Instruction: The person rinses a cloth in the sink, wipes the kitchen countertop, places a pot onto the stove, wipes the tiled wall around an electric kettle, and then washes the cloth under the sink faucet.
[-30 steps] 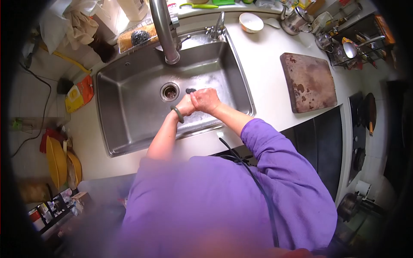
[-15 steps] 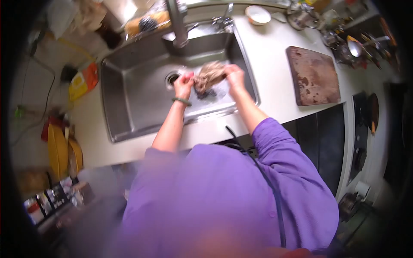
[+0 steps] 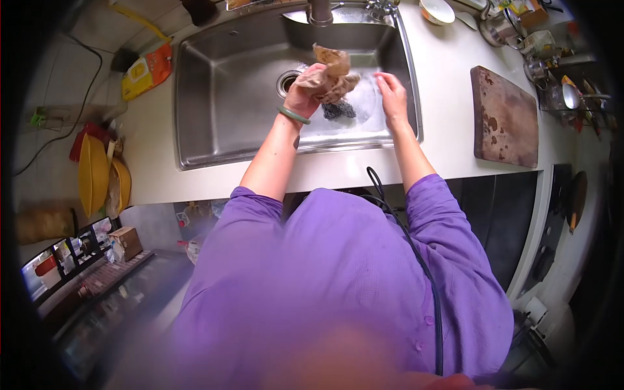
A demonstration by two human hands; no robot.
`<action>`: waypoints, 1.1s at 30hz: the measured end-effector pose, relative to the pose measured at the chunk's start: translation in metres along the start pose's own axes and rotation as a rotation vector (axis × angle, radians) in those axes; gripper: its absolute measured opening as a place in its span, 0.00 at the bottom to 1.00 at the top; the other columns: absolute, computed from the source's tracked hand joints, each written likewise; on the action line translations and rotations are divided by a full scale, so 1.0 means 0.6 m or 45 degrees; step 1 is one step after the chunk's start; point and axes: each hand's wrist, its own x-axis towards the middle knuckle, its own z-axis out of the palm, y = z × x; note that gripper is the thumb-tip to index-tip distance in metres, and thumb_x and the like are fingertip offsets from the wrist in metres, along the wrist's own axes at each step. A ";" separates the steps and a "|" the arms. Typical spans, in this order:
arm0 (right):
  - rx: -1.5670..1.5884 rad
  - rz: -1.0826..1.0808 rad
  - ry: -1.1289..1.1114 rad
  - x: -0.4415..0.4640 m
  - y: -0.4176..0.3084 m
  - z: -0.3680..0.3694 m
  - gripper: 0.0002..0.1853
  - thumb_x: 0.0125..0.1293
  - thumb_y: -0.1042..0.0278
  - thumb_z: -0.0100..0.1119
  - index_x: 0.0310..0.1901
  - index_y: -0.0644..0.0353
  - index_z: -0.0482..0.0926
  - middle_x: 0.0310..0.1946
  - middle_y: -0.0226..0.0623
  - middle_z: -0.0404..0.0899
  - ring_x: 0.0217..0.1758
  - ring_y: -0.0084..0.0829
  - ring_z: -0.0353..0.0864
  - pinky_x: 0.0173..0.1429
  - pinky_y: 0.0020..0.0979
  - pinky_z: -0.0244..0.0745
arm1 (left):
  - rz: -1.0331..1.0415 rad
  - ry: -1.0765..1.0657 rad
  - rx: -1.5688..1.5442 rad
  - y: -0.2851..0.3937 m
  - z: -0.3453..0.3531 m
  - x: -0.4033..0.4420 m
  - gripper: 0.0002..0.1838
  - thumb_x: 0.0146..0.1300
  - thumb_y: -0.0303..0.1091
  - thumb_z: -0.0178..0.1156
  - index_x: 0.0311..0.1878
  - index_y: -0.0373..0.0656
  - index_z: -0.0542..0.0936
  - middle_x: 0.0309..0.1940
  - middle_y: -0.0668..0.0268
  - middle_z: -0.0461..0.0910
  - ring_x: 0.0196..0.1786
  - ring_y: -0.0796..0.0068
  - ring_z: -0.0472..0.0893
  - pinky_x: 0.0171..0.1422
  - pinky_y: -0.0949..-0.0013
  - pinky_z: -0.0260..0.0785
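My left hand (image 3: 304,97), with a green bangle at its wrist, is closed on a crumpled brownish patterned cloth (image 3: 334,83) above the sink (image 3: 221,104). Part of the cloth sticks up beyond the fingers. Beneath it a dark scouring pad (image 3: 339,111) lies on the sink floor, in a pale, wet-looking patch. To the right of the cloth, apart from it, my right hand (image 3: 392,97) is held over the sink's right side. Its fingers are loosely extended and nothing shows in them.
The faucet (image 3: 319,12) rises at the sink's back edge, and the drain (image 3: 287,82) is left of the cloth. On the counter to the right are a wooden cutting board (image 3: 506,117) and a white bowl (image 3: 437,11). A yellow-orange packet (image 3: 147,71) stands left of the sink.
My right hand has let go of the cloth and moved right, away from it. The cloth is now bunched up in my left hand. The camera view has shifted.
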 end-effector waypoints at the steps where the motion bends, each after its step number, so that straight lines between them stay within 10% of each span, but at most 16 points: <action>1: 0.274 0.174 -0.234 -0.006 -0.030 0.007 0.16 0.62 0.58 0.50 0.46 0.59 0.76 0.37 0.34 0.79 0.39 0.25 0.77 0.45 0.28 0.71 | -0.069 -0.094 0.266 0.005 0.019 -0.002 0.22 0.59 0.38 0.53 0.56 0.39 0.69 0.50 0.59 0.74 0.53 0.67 0.74 0.57 0.67 0.67; 4: 0.663 0.800 -0.807 -0.019 -0.046 0.033 0.16 0.66 0.58 0.44 0.47 0.59 0.74 0.40 0.35 0.78 0.42 0.24 0.77 0.47 0.26 0.72 | -0.194 -0.277 0.511 0.003 0.072 0.001 0.18 0.57 0.30 0.56 0.51 0.38 0.73 0.48 0.62 0.75 0.50 0.74 0.75 0.56 0.72 0.67; 10: 1.858 0.591 -0.779 -0.047 -0.074 0.020 0.22 0.67 0.51 0.38 0.49 0.60 0.72 0.45 0.38 0.76 0.46 0.33 0.77 0.49 0.36 0.75 | -0.246 -0.477 0.120 -0.056 0.132 -0.016 0.32 0.55 0.28 0.55 0.64 0.35 0.59 0.61 0.58 0.65 0.63 0.68 0.66 0.68 0.67 0.55; 16: 1.649 0.665 0.271 -0.097 -0.108 -0.087 0.21 0.66 0.57 0.35 0.50 0.61 0.71 0.49 0.40 0.74 0.52 0.36 0.74 0.57 0.40 0.71 | -0.362 -0.502 0.190 -0.141 0.188 -0.030 0.35 0.56 0.34 0.56 0.66 0.38 0.56 0.66 0.59 0.57 0.69 0.67 0.55 0.72 0.67 0.44; 21: 1.638 0.141 0.145 -0.129 -0.128 -0.256 0.26 0.65 0.51 0.34 0.57 0.62 0.65 0.54 0.43 0.69 0.57 0.44 0.68 0.62 0.50 0.63 | -0.528 -0.704 0.350 -0.150 0.170 -0.025 0.36 0.57 0.41 0.57 0.66 0.39 0.56 0.66 0.56 0.55 0.68 0.62 0.57 0.70 0.60 0.48; 23: 1.151 0.131 0.295 -0.155 -0.095 -0.290 0.28 0.65 0.49 0.34 0.60 0.61 0.62 0.55 0.42 0.67 0.52 0.41 0.71 0.53 0.45 0.69 | -0.543 -0.593 0.326 -0.146 0.139 -0.023 0.36 0.57 0.42 0.57 0.65 0.38 0.57 0.65 0.55 0.57 0.67 0.61 0.59 0.68 0.59 0.51; 26: -0.950 -0.252 -0.008 -0.192 0.085 -0.299 0.28 0.59 0.51 0.52 0.56 0.61 0.64 0.54 0.56 0.64 0.59 0.51 0.62 0.59 0.51 0.59 | -0.490 -0.416 0.244 -0.133 0.103 -0.032 0.37 0.56 0.45 0.57 0.65 0.37 0.57 0.63 0.52 0.59 0.65 0.59 0.61 0.68 0.59 0.53; 28: -1.606 -0.208 -0.014 -0.188 0.023 -0.205 0.34 0.54 0.41 0.53 0.57 0.55 0.68 0.57 0.66 0.60 0.66 0.67 0.46 0.69 0.56 0.28 | -0.464 -0.279 0.161 -0.131 0.081 -0.041 0.38 0.56 0.46 0.58 0.65 0.37 0.57 0.63 0.52 0.59 0.65 0.58 0.61 0.68 0.58 0.52; 33: -1.618 -0.167 -0.053 -0.009 0.046 -0.203 0.36 0.60 0.37 0.39 0.58 0.62 0.67 0.62 0.62 0.55 0.70 0.57 0.41 0.70 0.53 0.20 | -0.365 -0.155 0.106 -0.119 0.061 -0.060 0.37 0.56 0.46 0.57 0.65 0.37 0.57 0.64 0.50 0.57 0.65 0.56 0.60 0.69 0.56 0.51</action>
